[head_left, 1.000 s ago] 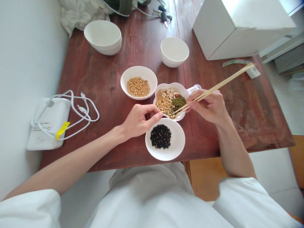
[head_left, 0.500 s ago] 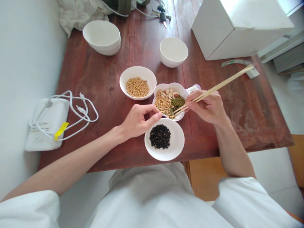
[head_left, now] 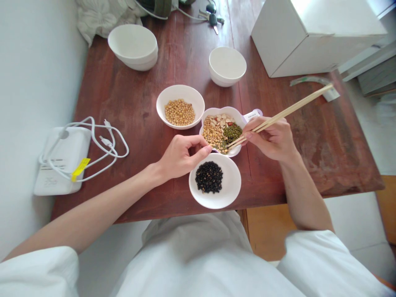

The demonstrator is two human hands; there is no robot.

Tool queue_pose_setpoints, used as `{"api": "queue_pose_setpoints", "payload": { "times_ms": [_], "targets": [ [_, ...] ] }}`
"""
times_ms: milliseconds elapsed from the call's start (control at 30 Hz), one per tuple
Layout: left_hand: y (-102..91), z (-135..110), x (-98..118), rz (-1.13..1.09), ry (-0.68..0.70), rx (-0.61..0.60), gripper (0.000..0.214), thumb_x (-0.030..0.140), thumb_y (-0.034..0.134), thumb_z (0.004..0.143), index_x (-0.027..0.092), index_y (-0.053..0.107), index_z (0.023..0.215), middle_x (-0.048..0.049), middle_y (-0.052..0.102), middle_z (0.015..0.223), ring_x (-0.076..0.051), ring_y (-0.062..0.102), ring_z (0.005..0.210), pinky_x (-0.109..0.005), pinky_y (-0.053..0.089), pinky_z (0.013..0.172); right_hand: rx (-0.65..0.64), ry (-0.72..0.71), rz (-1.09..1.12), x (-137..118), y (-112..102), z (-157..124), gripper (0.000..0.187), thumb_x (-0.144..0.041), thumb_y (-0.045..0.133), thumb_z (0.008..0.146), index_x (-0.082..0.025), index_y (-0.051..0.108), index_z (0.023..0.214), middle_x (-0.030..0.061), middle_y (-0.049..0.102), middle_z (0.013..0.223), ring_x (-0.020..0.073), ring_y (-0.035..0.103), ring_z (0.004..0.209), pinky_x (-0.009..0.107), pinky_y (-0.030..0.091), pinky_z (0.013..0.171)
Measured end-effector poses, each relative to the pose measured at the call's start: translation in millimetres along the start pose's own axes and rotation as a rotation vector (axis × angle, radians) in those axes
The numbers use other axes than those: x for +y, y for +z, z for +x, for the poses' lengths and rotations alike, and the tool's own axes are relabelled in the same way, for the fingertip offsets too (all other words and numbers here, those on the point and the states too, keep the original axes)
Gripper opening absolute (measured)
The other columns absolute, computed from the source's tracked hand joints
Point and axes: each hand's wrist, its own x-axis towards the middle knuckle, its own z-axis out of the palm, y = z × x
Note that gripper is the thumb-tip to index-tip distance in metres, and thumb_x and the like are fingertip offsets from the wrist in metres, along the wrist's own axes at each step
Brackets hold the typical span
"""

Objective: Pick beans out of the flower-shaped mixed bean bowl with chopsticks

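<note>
My left hand (head_left: pixel 185 156) pinches the near left rim of a scalloped dish (head_left: pixel 236 152), thumb and fingers closed on it. Inside that dish are yellow soybeans (head_left: pixel 213 134), green mung beans (head_left: pixel 233 132) and pale flat seeds (head_left: pixel 223 120). With my right hand (head_left: pixel 274 139) I grip a pair of wooden chopsticks (head_left: pixel 301 107); their tips reach into the dish by its near edge, and whether they pinch a bean I cannot tell. Closest to my body, a white bowl (head_left: pixel 232 181) contains black beans (head_left: pixel 209 177). Another white bowl (head_left: pixel 198 98), left of the dish, contains soybeans (head_left: pixel 180 112).
Farther back stand a white bowl (head_left: pixel 227 64) and stacked white bowls (head_left: pixel 133 47). A large white box (head_left: pixel 309 45) occupies the back right, keys (head_left: pixel 213 18) the far edge. At left lies a white power bank (head_left: pixel 62 165) with a looped cable (head_left: pixel 116 140).
The view has shifted very slightly. Both hands, the chopsticks and the dish keep nearly the same positions.
</note>
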Motion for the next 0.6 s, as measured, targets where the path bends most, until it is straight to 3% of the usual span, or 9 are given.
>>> {"api": "queue_pose_setpoints", "payload": {
  "times_ms": [600],
  "targets": [
    [0.5, -0.1, -0.2, 0.002, 0.003, 0.006, 0.029, 0.036, 0.065, 0.095, 0.011, 0.073, 0.082, 0.0013, 0.059, 0.061, -0.005, 0.044, 0.053, -0.019, 0.031, 0.050, -0.006, 0.002, 0.025, -0.7, 0.1, -1.2, 0.006, -0.025, 0.071, 0.093, -0.021, 0.073, 0.088, 0.0010, 0.075, 0.079, 0.0137, 0.072, 0.066, 0.024, 0.056, 0.056]
  ]
}}
